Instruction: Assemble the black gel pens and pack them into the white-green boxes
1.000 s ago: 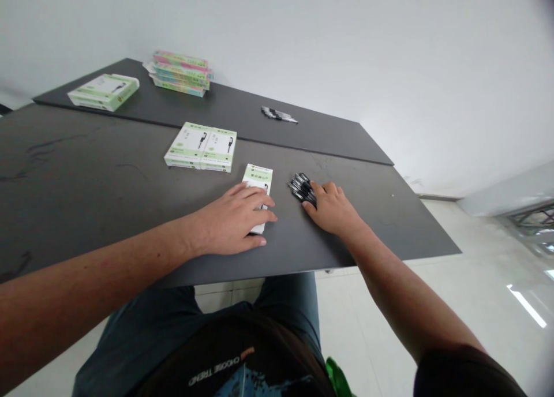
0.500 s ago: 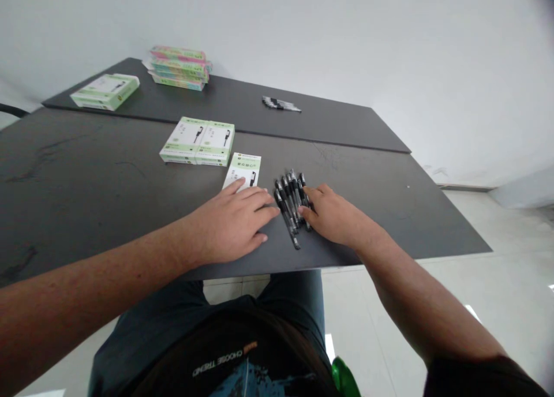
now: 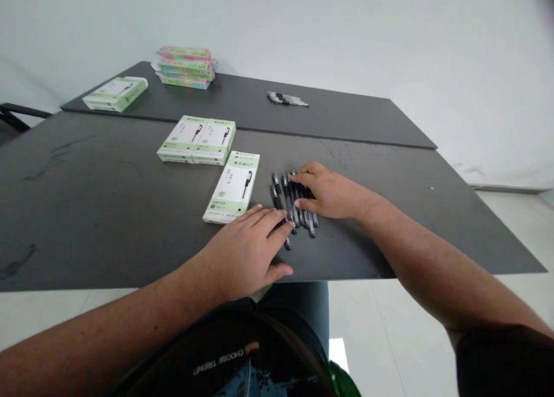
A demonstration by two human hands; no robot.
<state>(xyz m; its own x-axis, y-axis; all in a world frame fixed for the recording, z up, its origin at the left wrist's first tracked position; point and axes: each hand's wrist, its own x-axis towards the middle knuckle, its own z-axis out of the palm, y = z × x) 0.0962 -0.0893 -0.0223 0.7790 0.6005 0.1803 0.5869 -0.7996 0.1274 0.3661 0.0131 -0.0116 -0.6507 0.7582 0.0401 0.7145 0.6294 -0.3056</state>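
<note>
A loose bunch of black-gripped gel pens [image 3: 287,198] lies on the dark table close to its front edge. My right hand [image 3: 322,190] rests over the right side of the bunch, fingers bent and apart, touching the pens from above. At the near end of the pens is my left hand [image 3: 255,250], fingers stretched out with the tips on the left pens and the thumb held apart. Just left of the pens a white and green pen box [image 3: 234,186] lies flat, its near corner close to my left fingers.
Two more pen boxes [image 3: 197,140] lie side by side farther back. On the rear table section are another green and white box [image 3: 116,93], a stack of colourful boxes [image 3: 186,68] and a small group of pens [image 3: 287,99]. A wall stands behind.
My left hand has come off the nearest pen box and moved toward me, onto the near ends of the pens. My right hand has shifted slightly farther over the bunch.
</note>
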